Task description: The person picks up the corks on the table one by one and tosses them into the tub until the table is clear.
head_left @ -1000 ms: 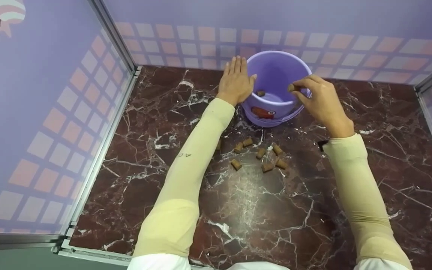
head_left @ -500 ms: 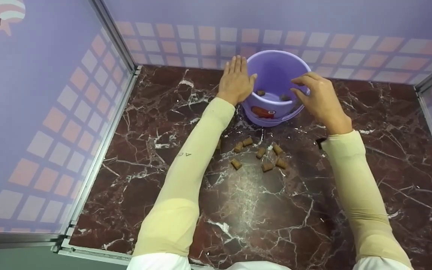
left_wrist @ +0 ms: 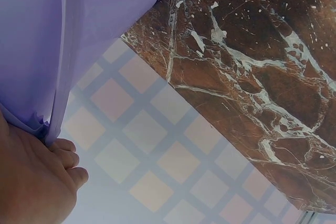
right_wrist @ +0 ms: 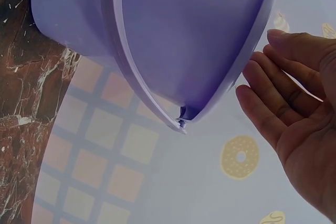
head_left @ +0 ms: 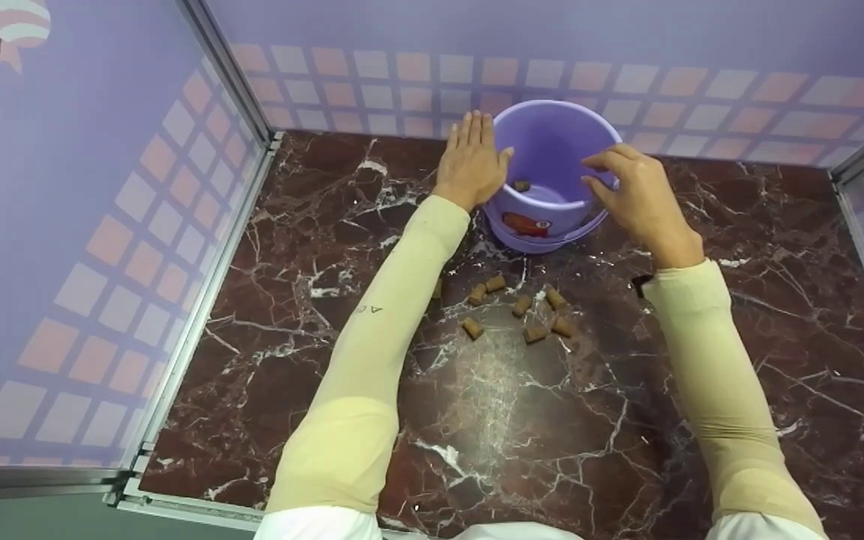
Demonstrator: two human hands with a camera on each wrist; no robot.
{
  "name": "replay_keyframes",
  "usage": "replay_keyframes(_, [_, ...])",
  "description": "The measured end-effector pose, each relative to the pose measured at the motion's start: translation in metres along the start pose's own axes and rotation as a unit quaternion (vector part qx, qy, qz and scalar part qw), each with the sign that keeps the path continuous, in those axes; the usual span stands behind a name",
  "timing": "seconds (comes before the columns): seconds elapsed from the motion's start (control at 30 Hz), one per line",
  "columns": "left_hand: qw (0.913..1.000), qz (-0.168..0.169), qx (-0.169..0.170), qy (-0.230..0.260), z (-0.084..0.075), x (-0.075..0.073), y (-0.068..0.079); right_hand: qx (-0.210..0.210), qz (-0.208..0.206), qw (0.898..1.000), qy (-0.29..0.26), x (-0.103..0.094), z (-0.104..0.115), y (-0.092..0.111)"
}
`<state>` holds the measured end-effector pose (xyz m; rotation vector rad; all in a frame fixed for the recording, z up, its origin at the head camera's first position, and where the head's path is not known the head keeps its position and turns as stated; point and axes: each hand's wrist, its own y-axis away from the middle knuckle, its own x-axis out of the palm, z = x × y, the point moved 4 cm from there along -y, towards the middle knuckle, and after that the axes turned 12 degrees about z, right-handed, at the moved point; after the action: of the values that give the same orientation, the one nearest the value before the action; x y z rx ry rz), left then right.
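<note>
A purple bucket (head_left: 552,135) with a red label stands at the back, its handle hanging down at the front. My left hand (head_left: 472,165) lies along its left side, fingers straight and thumb at the rim. On the right, my right hand (head_left: 646,195) hovers at the rim, thumb and fingers parted with nothing between them; the right wrist view shows that hand (right_wrist: 294,87) beside the bucket's outer wall. Inside the bucket one short brown cork-like cylinder (head_left: 522,185) shows; the front wall hides part of the bottom. Several similar cylinders (head_left: 535,334) lie on the table before it.
The dark red marbled tabletop (head_left: 289,397) is bounded by purple panels with checked squares, the back panel (head_left: 372,82) close behind the bucket. A metal frame edge (head_left: 199,300) runs along the left. My left sleeve partly covers another brown cylinder (head_left: 437,289).
My right hand has let go of a brown cylinder, which fell into the bucket and is now out of sight behind the front wall. The left hand has stayed still.
</note>
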<state>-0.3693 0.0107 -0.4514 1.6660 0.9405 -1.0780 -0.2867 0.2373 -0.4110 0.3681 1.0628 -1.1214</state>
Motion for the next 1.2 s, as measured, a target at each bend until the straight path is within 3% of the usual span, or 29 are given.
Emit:
replay_keyframes(0.53, [1.0,-0.003,-0.001,-0.003,0.002,0.0,0.003,-0.013,-0.018,1.0,-0.002,0.003,0.004,0.004])
replay_keyframes(0.87, [0.9999,0.011,-0.005,-0.005,0.001,0.001,0.002,-0.034,-0.041,0.999,0.004,0.003,0.011,0.015])
replay_keyframes(1.2, [1.0,0.003,-0.001,-0.007,0.001,-0.001,0.003,-0.052,-0.049,0.997,0.006,0.0,0.019,0.025])
